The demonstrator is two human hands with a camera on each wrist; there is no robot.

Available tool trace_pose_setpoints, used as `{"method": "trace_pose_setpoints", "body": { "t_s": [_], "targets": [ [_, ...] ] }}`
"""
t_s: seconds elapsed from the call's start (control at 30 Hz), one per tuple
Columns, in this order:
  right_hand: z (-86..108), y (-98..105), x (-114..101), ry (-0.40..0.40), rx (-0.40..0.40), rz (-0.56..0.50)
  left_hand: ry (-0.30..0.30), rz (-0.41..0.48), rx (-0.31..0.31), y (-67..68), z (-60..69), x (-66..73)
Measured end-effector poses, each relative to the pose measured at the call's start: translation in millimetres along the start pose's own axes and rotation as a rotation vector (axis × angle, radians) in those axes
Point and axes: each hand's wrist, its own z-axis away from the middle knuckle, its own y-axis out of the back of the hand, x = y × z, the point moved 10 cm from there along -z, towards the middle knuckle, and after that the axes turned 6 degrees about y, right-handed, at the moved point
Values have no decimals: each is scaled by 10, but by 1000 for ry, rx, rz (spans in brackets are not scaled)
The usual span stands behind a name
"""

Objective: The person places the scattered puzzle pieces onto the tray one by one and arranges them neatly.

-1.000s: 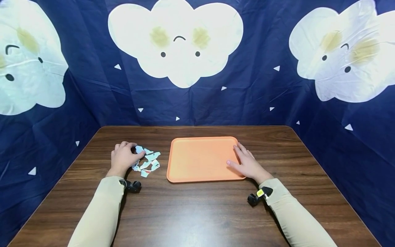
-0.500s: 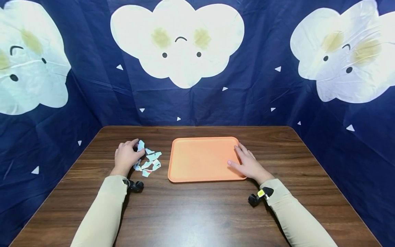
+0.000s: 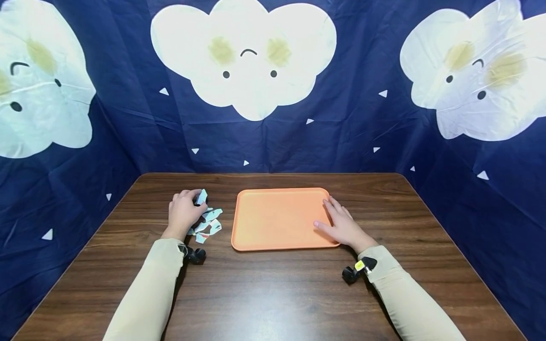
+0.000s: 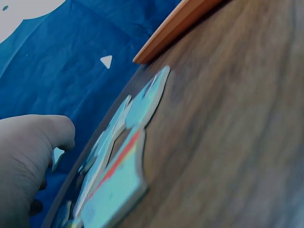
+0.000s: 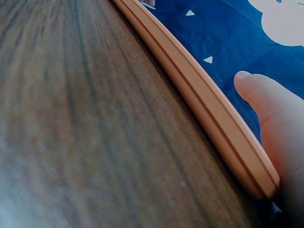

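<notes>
Between thumb and fingers, my left hand (image 3: 183, 213) pinches a light blue puzzle piece (image 3: 202, 196), raised above the table. In the left wrist view only a corner of that held piece (image 4: 57, 156) shows beyond the thumb. Right beside the hand lie several flat, irregular puzzle pieces (image 3: 212, 214), mostly light blue; one nearby piece (image 4: 116, 190) carries a red and yellow stripe. My right hand (image 3: 341, 223) rests over the right rim of an orange tray (image 3: 277, 218), its fingers spread and its thumb extended over the tray's inside.
Under everything is a dark wood-grain table (image 3: 264, 289). A navy curtain (image 3: 264, 142) with white clouds surrounds its back and sides. The tray lies flat, just right of the loose puzzle pieces. Each wrist wears a small black camera (image 3: 197, 256).
My left hand has lifted the puzzle piece away from the others and moved it to the right, toward the tray. The right hand and the tray have stayed put.
</notes>
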Motion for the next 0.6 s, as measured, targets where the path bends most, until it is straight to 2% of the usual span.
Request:
{"method": "trace_pose_setpoints", "body": {
  "t_s": [0.33,0.6],
  "targets": [
    [-14,13,-23,19,4,8,-10,47,-72,-151,-23,259],
    [-10,11,-27,6,-3,-1,-31,77,-100,-250,-49,427]
  ]
}}
